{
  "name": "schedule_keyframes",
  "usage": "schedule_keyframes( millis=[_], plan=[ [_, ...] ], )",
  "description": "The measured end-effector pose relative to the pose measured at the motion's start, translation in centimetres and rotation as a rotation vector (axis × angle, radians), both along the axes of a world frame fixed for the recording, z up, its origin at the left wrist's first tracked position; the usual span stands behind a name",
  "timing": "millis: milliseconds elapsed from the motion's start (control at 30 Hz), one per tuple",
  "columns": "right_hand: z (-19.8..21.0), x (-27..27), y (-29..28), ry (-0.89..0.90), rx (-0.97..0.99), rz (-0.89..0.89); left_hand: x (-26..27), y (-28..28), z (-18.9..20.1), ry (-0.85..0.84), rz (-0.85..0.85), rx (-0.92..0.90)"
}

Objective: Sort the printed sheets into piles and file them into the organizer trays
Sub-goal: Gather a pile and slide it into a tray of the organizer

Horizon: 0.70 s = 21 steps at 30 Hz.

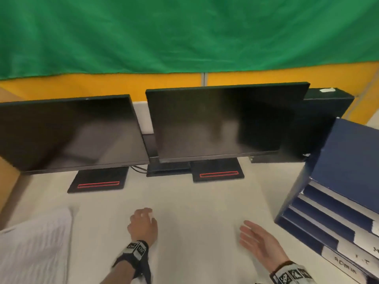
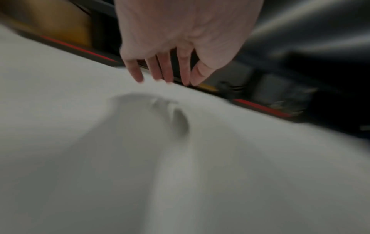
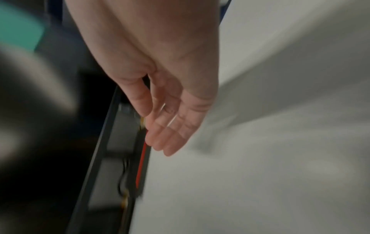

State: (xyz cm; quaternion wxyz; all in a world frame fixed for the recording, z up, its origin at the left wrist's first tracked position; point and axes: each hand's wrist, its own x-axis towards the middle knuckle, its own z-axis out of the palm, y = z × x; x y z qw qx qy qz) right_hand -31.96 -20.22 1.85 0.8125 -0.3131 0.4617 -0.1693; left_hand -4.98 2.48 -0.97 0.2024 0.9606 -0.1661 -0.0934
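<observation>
The blue organizer [image 1: 340,160] stands at the desk's right edge, its stepped trays showing white sheet edges and handwritten labels [image 1: 346,265]. A blurred white pile of printed sheets [image 1: 34,244] lies at the near left. My left hand [image 1: 143,222] hovers over the white desk [image 1: 194,201] near the middle, fingers loosely hanging and holding nothing; the left wrist view shows the left hand [image 2: 164,74] just above the surface. My right hand [image 1: 256,238] is off to the right, left of the organizer, palm turned inward with relaxed fingers; the right hand [image 3: 164,131] is empty.
Two dark monitors [image 1: 67,134] [image 1: 221,121] on black stands with red stripes line the back of the desk. A black box [image 1: 328,111] sits behind the right monitor. A brown cardboard surface [image 1: 8,181] borders the left edge.
</observation>
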Motion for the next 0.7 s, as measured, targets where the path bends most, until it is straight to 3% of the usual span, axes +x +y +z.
schedule_keyframes(
  millis=[100,167,267,333,400,700],
  plan=[
    [-1.0,3.6,3.1,0.085,-0.013,0.28,4.4,7.2,-0.4,-0.029,0.278,0.198],
    [-1.1,5.4,4.6,0.126,-0.061,0.45,6.2,11.5,-0.3,0.027,0.454,0.328],
    [-0.6,7.2,5.8,0.153,-0.107,0.607,8.4,17.5,-1.8,0.187,0.692,0.356],
    [-0.6,8.1,6.1,0.159,-0.118,0.647,9.1,19.3,-3.1,0.3,0.673,0.354],
    [-0.7,9.0,6.1,0.164,-0.125,0.66,8.3,18.1,-3.1,0.308,0.606,0.352],
    [-0.3,12.1,6.5,0.21,-0.201,0.733,-0.7,2.2,-0.1,0.272,0.28,0.459]
  ],
)
